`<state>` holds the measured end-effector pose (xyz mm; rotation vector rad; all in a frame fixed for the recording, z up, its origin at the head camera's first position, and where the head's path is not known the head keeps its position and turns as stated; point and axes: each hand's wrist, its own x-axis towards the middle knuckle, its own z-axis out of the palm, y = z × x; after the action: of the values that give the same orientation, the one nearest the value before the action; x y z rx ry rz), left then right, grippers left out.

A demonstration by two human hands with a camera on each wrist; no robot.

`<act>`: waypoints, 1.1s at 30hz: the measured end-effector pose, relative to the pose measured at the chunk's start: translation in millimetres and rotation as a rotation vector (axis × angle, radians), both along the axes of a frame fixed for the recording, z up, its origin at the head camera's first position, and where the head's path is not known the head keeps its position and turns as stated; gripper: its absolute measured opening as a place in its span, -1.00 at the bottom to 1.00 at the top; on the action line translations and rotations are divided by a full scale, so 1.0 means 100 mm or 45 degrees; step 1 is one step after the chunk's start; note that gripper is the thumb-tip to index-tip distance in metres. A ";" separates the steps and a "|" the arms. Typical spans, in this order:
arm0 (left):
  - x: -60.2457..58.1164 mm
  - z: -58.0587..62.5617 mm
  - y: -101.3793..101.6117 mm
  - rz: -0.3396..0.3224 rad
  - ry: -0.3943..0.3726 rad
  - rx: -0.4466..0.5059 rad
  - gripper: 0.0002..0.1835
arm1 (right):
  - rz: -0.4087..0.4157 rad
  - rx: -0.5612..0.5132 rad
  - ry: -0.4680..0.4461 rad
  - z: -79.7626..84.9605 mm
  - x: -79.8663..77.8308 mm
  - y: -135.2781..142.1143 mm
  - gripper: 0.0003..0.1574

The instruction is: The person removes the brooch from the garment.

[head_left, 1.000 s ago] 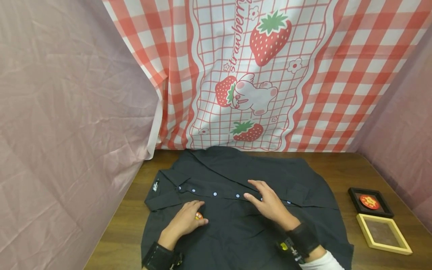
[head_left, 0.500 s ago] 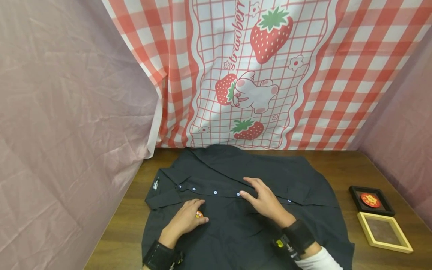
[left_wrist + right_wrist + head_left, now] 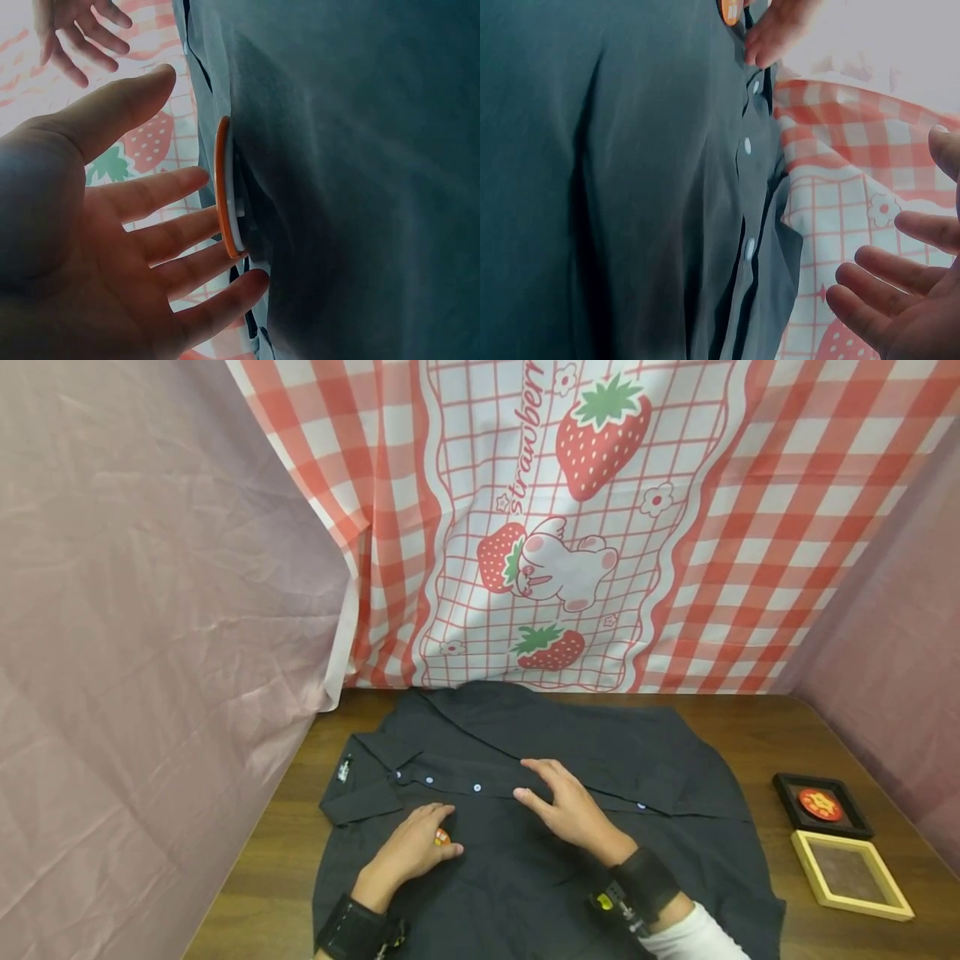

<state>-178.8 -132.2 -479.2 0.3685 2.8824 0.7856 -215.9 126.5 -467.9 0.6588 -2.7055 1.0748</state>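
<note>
A dark button-up shirt (image 3: 487,877) lies spread on the table, its collar toward the left. My left hand (image 3: 411,847) is at the shirt front around a round orange badge (image 3: 442,837). In the left wrist view, the badge (image 3: 223,187) stands edge-on against the cloth, white on its back, and the fingers reach behind or touch its rim; which, I cannot tell. The thumb stays apart from it. My right hand (image 3: 573,810) hovers over the button placket with fingers spread and nothing held. It covers some of the white buttons (image 3: 477,787).
On the wooden table (image 3: 255,877), at right, a black frame (image 3: 783,797) holds a red-and-yellow round badge (image 3: 820,805). A pale yellow frame (image 3: 855,906) lies beside it. A strawberry-print checked cloth (image 3: 750,568) hangs behind, and pinkish drapes (image 3: 187,610) enclose the left side.
My right hand has slid leftward over the placket toward the left hand, uncovering some shirt to its right. The left hand and the badge have stayed in place.
</note>
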 end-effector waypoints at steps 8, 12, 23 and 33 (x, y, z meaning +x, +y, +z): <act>0.00 -0.01 -0.01 0.021 -0.015 -0.016 -0.35 | 0.019 0.013 -0.012 -0.02 0.02 -0.11 -0.34; -0.01 -0.01 -0.02 0.019 -0.005 -0.024 -0.35 | 0.038 0.019 0.007 -0.04 0.02 -0.16 -0.36; 0.00 0.03 -0.05 -0.043 -0.009 -0.054 -0.34 | 0.084 -0.005 -0.014 -0.06 0.05 -0.34 -0.36; 0.00 0.00 -0.06 -0.068 0.030 -0.084 -0.29 | 0.147 0.043 -0.023 -0.12 0.09 -0.45 -0.37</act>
<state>-178.7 -138.1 -479.2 0.4477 2.8987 0.6806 -207.1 81.4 -479.7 0.8242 -2.7358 1.0678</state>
